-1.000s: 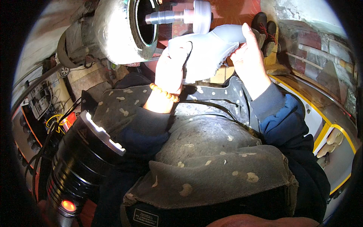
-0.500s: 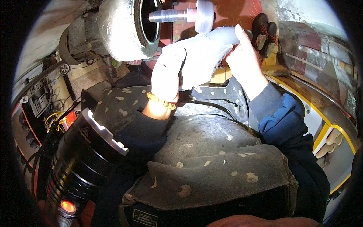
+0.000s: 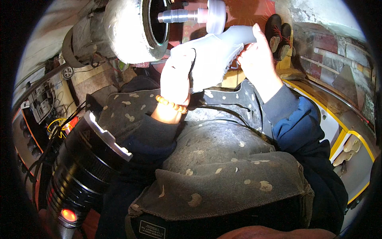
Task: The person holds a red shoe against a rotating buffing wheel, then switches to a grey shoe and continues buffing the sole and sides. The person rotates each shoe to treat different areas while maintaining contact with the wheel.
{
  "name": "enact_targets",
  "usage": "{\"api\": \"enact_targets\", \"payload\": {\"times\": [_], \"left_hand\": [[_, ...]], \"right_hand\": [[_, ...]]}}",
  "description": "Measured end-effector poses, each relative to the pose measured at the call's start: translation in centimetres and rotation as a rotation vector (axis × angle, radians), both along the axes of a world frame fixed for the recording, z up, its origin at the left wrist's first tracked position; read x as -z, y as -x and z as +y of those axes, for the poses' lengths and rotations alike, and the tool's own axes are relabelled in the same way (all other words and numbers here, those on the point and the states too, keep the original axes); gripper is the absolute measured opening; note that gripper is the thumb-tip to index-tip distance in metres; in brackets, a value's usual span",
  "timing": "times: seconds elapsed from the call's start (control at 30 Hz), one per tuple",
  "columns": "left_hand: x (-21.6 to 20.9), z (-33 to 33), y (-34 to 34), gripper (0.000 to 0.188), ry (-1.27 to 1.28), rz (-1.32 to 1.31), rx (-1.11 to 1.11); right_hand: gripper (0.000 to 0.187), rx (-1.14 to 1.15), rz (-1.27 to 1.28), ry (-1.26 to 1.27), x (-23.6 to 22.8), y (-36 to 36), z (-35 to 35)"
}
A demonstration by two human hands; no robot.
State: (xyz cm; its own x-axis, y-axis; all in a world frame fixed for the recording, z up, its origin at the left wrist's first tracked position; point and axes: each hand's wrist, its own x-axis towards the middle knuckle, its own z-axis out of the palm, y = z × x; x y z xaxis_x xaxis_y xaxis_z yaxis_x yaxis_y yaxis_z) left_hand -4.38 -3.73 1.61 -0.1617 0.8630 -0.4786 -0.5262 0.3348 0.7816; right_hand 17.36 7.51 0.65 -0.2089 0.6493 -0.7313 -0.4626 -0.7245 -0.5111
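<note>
Since the earlier frame both hands have drifted slightly up and toward the drum; the view has shifted with them, and the glove sits further onto the left hand.

Step in hand, as I read it: gloving the left hand. The left hand (image 3: 175,77) is already inside a white glove (image 3: 211,55), fingers loosely closed, with a bead bracelet (image 3: 172,104) bare at the wrist just below the cuff. The right hand (image 3: 258,59) is bare and pinches the free end of the glove, thumb and fingers pressed on the fabric directly right of the left hand. The glove spans between the two hands, stretched from one to the other.

Just above the hands: a metal shaft (image 3: 179,16) with a white disc (image 3: 216,16) on its end, projecting from the dark mouth of a large grey drum (image 3: 123,30) up and left of the left hand. Below the left forearm, a black flashlight (image 3: 85,167) with a red glowing button.

Judgement on next move: it calls for a steady pull by the pinching right hand toward the wrist while the left fingers spread to seat themselves. I cannot tell whether each finger has found its sleeve.
</note>
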Motion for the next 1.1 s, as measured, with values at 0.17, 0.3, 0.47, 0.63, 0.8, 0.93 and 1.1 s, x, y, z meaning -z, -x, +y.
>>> {"api": "enact_targets", "payload": {"times": [0.17, 0.3, 0.47, 0.63, 0.8, 0.93, 1.1], "left_hand": [[-0.1, -1.2, -0.1, 0.050, 0.051, -0.059, -0.050], [-0.4, -2.4, 0.3, 0.051, 0.170, -0.054, -0.125], [0.7, -2.7, -0.3, 0.032, -0.025, 0.185, -0.077], [1.9, -2.3, -0.4, 0.034, -0.072, 0.397, 0.026], [2.4, -2.9, -0.1, 0.037, -0.089, 0.501, 0.049], [2.9, -3.8, -0.3, 0.039, -0.081, 0.543, 0.041], [1.9, -4.3, -0.8, 0.038, 0.015, 0.166, -0.108]], "right_hand": [[0.055, -0.148, 0.062, 0.006, 1.0, 0.0, 0.1], [0.057, -0.058, 0.013, 0.066, -0.4, 2.2, -0.7], [0.062, 0.005, -0.069, 0.039, -2.2, 2.1, -0.5], [0.065, 0.114, -0.026, 0.015, -1.8, 1.1, 0.6], [0.067, -0.004, -0.058, 0.064, -0.3, 0.6, 0.6], [0.067, -0.027, -0.102, 0.090, 0.9, 0.7, 0.5], [0.074, -0.066, -0.053, 0.037, 0.3, 1.8, 0.0]]}}
